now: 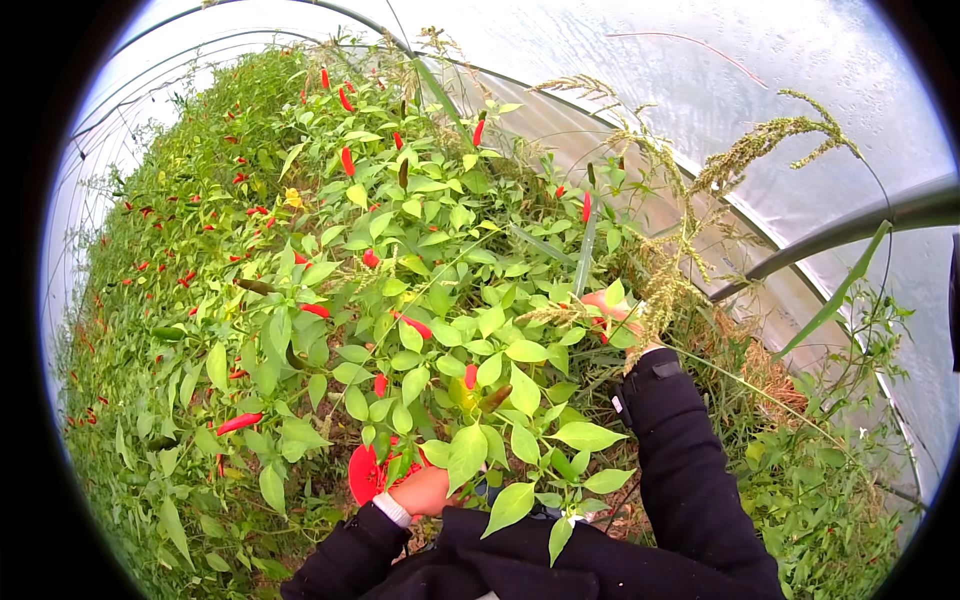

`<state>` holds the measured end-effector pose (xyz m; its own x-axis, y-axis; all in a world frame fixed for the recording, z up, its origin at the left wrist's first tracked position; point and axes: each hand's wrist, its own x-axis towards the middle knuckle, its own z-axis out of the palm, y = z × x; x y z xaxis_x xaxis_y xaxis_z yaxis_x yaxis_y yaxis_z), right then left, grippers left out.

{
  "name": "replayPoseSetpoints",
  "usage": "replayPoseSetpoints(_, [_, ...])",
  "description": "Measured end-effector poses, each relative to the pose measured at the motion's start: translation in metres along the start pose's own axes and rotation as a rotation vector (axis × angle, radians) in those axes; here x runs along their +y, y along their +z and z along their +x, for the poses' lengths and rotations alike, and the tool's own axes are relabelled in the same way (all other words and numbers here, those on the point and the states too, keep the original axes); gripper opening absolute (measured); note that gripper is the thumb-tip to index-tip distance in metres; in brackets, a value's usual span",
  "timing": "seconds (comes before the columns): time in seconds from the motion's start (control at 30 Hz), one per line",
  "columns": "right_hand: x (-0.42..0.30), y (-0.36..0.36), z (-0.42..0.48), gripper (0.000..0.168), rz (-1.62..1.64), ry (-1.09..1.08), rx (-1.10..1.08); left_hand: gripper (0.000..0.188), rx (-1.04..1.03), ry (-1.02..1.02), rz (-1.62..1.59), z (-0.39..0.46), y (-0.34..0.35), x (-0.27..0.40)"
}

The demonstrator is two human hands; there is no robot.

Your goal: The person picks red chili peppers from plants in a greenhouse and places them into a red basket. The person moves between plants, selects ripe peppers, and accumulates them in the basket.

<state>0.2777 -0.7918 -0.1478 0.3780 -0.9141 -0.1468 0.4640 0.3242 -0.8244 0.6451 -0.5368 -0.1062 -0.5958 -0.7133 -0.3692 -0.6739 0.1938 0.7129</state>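
My left hand (421, 491), in a dark sleeve with a pale cuff, grips the near rim of a red bowl (361, 472); leaves hide its fingertips. Several picked red chillies (401, 474) lie inside the bowl, partly behind foliage. My right hand (619, 313) reaches into the chilli plants at the right, close to a red chilli (601, 328). Leaves and a grass seed head cover much of that hand, so its grip cannot be made out. Between my arms stands a leafy chilli plant (465, 450) bearing red pods (470, 376) and a brownish one (496, 398).
Dense chilli plants (187, 247) with many ripe pods stretch away to the left. Tall seeding grass (739, 161) arches over at the right. Behind it run the polytunnel's plastic wall (795, 82) and a curved metal pipe (825, 232). Dry straw (772, 382) lies near the wall.
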Motion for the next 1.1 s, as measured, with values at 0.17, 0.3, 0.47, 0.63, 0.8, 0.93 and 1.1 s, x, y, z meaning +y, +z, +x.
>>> replayPoseSetpoints(0.17, [-0.012, 0.050, -0.016, 0.031, -0.063, -0.109, 0.023, 0.035, -0.011, -0.011, -0.023, -0.010, 0.006, -0.009])
replayPoseSetpoints(0.3, [0.022, -0.030, 0.031, 0.032, -0.239, -0.280, 0.084, 0.026, -0.018, -0.010, -0.008, 0.005, 0.009, -0.018])
replayPoseSetpoints(0.47, [0.025, -0.063, 0.052, 0.034, -0.027, 0.028, -0.023, 0.021, 0.023, 0.002, -0.154, 0.009, -0.005, 0.006])
replayPoseSetpoints(0.63, [-0.009, 0.007, 0.048, 0.033, -1.185, 0.202, 0.264, 0.020, 0.056, 0.007, -0.459, -0.004, -0.024, 0.042])
replayPoseSetpoints(0.8, [-0.038, 0.049, 0.019, 0.023, -1.148, 0.180, -0.025, 0.030, -0.130, -0.108, -0.288, -0.007, -0.027, 0.041])
replayPoseSetpoints(0.93, [-0.036, -0.082, 0.043, 0.015, -2.291, -0.652, -0.461, 0.025, -0.217, -0.003, 0.100, 0.039, -0.041, 0.049])
replayPoseSetpoints(1.1, [-0.013, 0.014, 0.036, 0.011, -1.087, -0.108, 0.112, 0.023, 0.001, 0.127, -0.151, 0.005, 0.010, -0.020])
